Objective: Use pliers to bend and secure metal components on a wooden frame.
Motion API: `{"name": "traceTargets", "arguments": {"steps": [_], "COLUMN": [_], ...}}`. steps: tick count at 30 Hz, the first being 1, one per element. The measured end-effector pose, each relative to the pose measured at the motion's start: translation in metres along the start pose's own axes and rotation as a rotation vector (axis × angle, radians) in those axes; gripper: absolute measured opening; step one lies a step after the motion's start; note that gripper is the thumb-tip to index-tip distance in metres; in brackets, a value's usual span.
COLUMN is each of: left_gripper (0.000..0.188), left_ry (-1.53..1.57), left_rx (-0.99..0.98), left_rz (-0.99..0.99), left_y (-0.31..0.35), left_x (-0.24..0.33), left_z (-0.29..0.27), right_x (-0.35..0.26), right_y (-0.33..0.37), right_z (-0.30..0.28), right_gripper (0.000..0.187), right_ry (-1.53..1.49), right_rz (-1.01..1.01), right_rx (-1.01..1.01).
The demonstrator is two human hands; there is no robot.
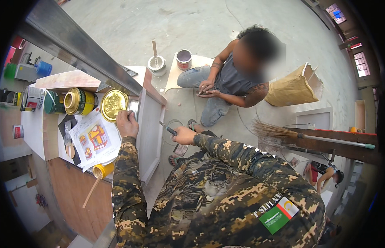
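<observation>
My left hand (126,124) is at the left work surface, fingers bent around the edge of a paint can, beside its round gold lid (114,105). A silvery metal surface (133,107) shows just past the fingertips. My right hand (184,135) is closed around the dark handle of a screwdriver-like tool (171,130). Its thin metal shaft points up and left toward the white panel, apart from the can. Below the lid lie printed sheets (95,138) with coloured drawings. A yellow tub (103,170) with a wooden stick (91,192) lies near my left sleeve.
A co-worker (238,78) squats ahead, hands together. Near them stand a white pot (157,66) with a stick and an open paint can (184,60). More cans (81,101) crowd the left surface. A paper sack (294,87) and a broom (279,129) are at right.
</observation>
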State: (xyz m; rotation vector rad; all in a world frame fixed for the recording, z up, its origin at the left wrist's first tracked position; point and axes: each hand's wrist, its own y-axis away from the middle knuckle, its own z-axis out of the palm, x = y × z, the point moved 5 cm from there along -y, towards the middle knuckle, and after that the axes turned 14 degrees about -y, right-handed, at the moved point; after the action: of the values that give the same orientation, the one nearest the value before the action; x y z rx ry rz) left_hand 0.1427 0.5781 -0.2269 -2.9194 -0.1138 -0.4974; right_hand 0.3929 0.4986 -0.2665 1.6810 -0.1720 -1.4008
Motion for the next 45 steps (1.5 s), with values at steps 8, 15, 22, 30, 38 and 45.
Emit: {"name": "traceTargets", "arguments": {"steps": [8, 15, 22, 30, 38, 45], "left_gripper": [0.005, 0.010, 0.021, 0.054, 0.079, 0.070], "left_ry": [-0.029, -0.015, -0.128, -0.281, -0.242, -0.480], "left_rx": [0.050, 0.057, 0.024, -0.054, -0.264, -0.296], "left_rz": [0.022, -0.039, -0.052, 0.092, -0.166, 0.090], "left_y": [0.003, 0.007, 0.019, 0.000, 0.007, -0.004], "left_x": [0.009, 0.010, 0.004, 0.045, 0.047, 0.066], "left_z": [-0.004, -0.002, -0.010, -0.001, -0.022, -0.028], "right_x": [-0.020, -0.019, 0.084, 0.168, 0.143, 0.141], "right_y": [0.005, -0.005, -0.065, -0.196, -0.225, -0.246], "right_z": [0.011, 0.015, 0.018, -0.029, -0.072, -0.083], "right_gripper": [0.021, 0.015, 0.021, 0.030, 0.045, 0.048], "right_ry": [-0.257, -0.314, -0.409, 0.218, -0.157, -0.173], "right_rz": [-0.031, -0.052, 0.258, 0.251, 0.676, 0.702], "right_rx": [-0.037, -0.090, 0.044, -0.003, 0.300, 0.215]}}
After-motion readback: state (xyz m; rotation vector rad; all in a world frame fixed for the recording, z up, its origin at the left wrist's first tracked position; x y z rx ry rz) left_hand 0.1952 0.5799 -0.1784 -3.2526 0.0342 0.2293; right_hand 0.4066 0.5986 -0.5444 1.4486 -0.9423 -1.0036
